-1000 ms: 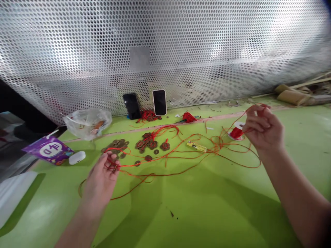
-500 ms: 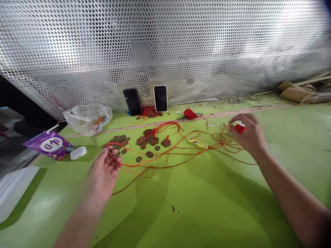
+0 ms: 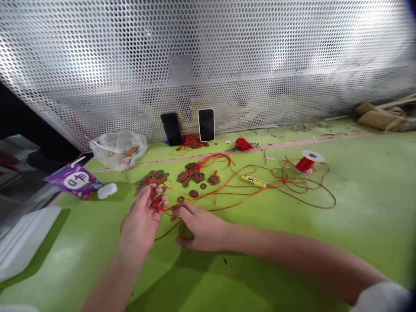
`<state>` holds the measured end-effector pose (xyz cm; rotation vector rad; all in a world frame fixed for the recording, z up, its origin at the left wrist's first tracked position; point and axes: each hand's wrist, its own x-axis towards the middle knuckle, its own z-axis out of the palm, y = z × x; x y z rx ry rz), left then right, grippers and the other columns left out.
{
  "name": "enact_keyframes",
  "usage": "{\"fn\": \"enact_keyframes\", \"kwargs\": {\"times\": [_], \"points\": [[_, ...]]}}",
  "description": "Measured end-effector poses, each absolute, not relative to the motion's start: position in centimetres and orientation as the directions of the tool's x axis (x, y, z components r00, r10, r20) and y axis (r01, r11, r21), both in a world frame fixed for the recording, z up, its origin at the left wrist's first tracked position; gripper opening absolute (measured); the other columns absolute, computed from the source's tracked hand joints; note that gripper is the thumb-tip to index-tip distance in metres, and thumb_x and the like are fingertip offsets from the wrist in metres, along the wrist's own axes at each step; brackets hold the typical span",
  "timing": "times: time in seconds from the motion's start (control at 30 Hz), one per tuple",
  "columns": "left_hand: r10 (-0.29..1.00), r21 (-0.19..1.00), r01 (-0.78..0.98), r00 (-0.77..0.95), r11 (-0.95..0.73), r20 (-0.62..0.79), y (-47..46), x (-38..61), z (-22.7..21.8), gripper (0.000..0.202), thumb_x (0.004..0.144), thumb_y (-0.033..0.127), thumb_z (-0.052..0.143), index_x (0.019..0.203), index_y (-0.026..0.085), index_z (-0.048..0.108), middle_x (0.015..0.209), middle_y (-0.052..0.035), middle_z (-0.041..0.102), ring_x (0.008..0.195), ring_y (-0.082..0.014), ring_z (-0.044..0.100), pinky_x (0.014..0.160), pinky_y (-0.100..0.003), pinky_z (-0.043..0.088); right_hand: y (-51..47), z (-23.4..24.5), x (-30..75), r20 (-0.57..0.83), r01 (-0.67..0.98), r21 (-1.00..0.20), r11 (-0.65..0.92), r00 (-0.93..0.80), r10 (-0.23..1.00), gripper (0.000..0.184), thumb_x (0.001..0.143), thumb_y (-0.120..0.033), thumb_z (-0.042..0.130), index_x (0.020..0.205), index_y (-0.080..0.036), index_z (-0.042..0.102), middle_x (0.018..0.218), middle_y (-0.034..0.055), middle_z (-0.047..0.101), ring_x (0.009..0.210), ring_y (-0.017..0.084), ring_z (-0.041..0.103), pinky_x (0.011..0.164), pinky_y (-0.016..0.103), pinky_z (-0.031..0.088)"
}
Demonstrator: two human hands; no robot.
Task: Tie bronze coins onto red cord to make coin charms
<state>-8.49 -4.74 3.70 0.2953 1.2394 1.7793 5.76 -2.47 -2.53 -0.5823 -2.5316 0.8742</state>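
My left hand (image 3: pixel 143 219) is raised over the green table (image 3: pixel 260 260), its fingers curled round a loop of red string (image 3: pixel 227 188) beside a pile of brown holed coins (image 3: pixel 151 178). My right hand (image 3: pixel 198 225) reaches across to it, low over the table, fingers stretched out toward the string near my left fingertips. A second cluster of coins tied with red string (image 3: pixel 196 175) lies just beyond. The string trails right in loose coils to a red spool (image 3: pixel 307 161) standing on the table.
A yellow lighter (image 3: pixel 253 180) lies among the string. Two phones (image 3: pixel 190 126) lean on the perforated metal wall (image 3: pixel 208 65). A clear plastic bag (image 3: pixel 118 149), purple packet (image 3: pixel 73 181) and white earbud case (image 3: pixel 107 190) sit left. White foam (image 3: pixel 22 242) lies at the left edge.
My right hand let go of the red spool, left it standing at the right, and swept left across the table to meet my left hand. My left hand kept hold of the string.
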Motion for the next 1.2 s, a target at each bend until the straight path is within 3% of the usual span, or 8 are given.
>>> {"fn": "enact_keyframes", "kwargs": {"times": [0.1, 0.23, 0.63, 0.77, 0.93, 1.03, 1.1, 1.2], "points": [[0.795, 0.837, -0.543, -0.537, -0.068, -0.283, -4.8, -8.5, 3.6, 0.024, 0.092, 0.009, 0.044, 0.077, 0.014, 0.062, 0.063, 0.0025, 0.064, 0.050, -0.0083, 0.061, 0.047, -0.015, 0.053, -2.7, -2.4, 5.6, 0.175, 0.174, -0.800, 0.575, -0.849, 0.499, 0.033, 0.081, -0.015, 0.053, 0.114, -0.014, 0.047, 0.088, 0.0057, 0.065, 0.069, 0.015, 0.061, 0.064, 0.026, 0.051], [0.802, 0.843, -0.535, -0.527, -0.058, -0.279, -4.9, -8.5, 3.5, 0.024, 0.092, 0.008, 0.044, 0.078, 0.014, 0.062, 0.064, 0.0026, 0.064, 0.050, -0.0083, 0.061, 0.045, -0.015, 0.052, -3.4, -1.7, 7.4, 0.321, -0.008, -0.809, 0.588, -0.844, 0.429, 0.027, 0.077, 0.002, 0.040, 0.090, -0.016, 0.055, 0.088, 0.0047, 0.066, 0.078, 0.012, 0.061, 0.073, 0.022, 0.048], [0.791, 0.841, -0.538, -0.538, -0.056, -0.291, -4.8, -8.9, 3.6, 0.025, 0.093, 0.009, 0.043, 0.092, 0.017, 0.067, 0.069, 0.0035, 0.067, 0.052, -0.0067, 0.062, 0.048, -0.014, 0.052, -4.9, 1.7, 15.8, 0.289, -0.074, -0.876, 0.477, -0.872, 0.396, 0.026, 0.072, 0.002, 0.044, 0.077, -0.013, 0.064, 0.070, 0.0015, 0.064, 0.055, 0.005, 0.048, 0.051, 0.016, 0.036], [0.820, 0.868, -0.496, -0.508, -0.028, -0.264, -4.9, -9.1, 3.2, 0.024, 0.088, 0.005, 0.047, 0.094, 0.016, 0.067, 0.077, 0.0012, 0.068, 0.059, -0.0072, 0.062, 0.054, -0.015, 0.052, -5.4, 2.5, 18.3, 0.250, -0.118, -0.948, 0.296, -0.851, 0.463, 0.024, 0.077, 0.001, 0.046, 0.079, -0.013, 0.066, 0.072, 0.0040, 0.067, 0.061, 0.008, 0.056, 0.056, 0.018, 0.043], [0.976, 0.984, 0.057, -0.152, 0.168, -0.158, -5.3, -9.3, 2.0, 0.033, 0.083, 0.039, 0.061, 0.112, 0.023, 0.063, 0.119, -0.0072, 0.063, 0.102, -0.0223, 0.061, 0.087, -0.034, 0.050, -5.4, 3.3, 18.4, 0.161, -0.265, -0.956, -0.126, -0.831, 0.532, 0.031, 0.093, -0.010, 0.039, 0.100, -0.017, 0.068, 0.108, 0.0105, 0.069, 0.081, 0.012, 0.069, 0.069, 0.024, 0.055], [0.988, 0.847, 0.510, -0.119, 0.148, -0.101, -5.7, -9.1, 1.6, 0.036, 0.078, 0.054, 0.060, 0.096, 0.023, 0.064, 0.110, -0.0095, 0.061, 0.105, -0.0294, 0.056, 0.088, -0.042, 0.045, -4.5, 3.5, 16.9, 0.130, -0.308, -0.901, -0.304, -0.863, 0.489, 0.038, 0.095, -0.014, 0.035, 0.119, -0.026, 0.063, 0.140, 0.0076, 0.051, 0.104, 0.016, 0.067, 0.071, 0.026, 0.059], [0.994, 0.799, 0.596, -0.104, 0.076, -0.017, -6.1, -8.8, 1.8, 0.034, 0.080, 0.055, 0.056, 0.090, 0.023, 0.061, 0.101, -0.0082, 0.060, 0.098, -0.0280, 0.056, 0.084, -0.042, 0.046, -3.8, 3.7, 15.6, 0.154, -0.321, -0.911, -0.258, -0.846, 0.510, 0.042, 0.095, -0.014, 0.036, 0.127, -0.030, 0.058, 0.145, 0.0033, 0.044, 0.124, 0.018, 0.054, 0.089, 0.033, 0.055], [0.989, 0.905, 0.425, 0.141, -0.013, -0.051, -7.3, -7.9, 2.7, 0.034, 0.087, 0.054, 0.047, 0.099, 0.024, 0.060, 0.103, -0.0062, 0.061, 0.099, -0.0236, 0.055, 0.088, -0.037, 0.045, -2.4, 3.8, 13.5, 0.328, -0.274, -0.945, 0.181, -0.760, 0.561, 0.047, 0.093, -0.010, 0.038, 0.133, -0.029, 0.052, 0.142, 0.0014, 0.049, 0.135, 0.015, 0.042, 0.113, 0.040, 0.035]]}}
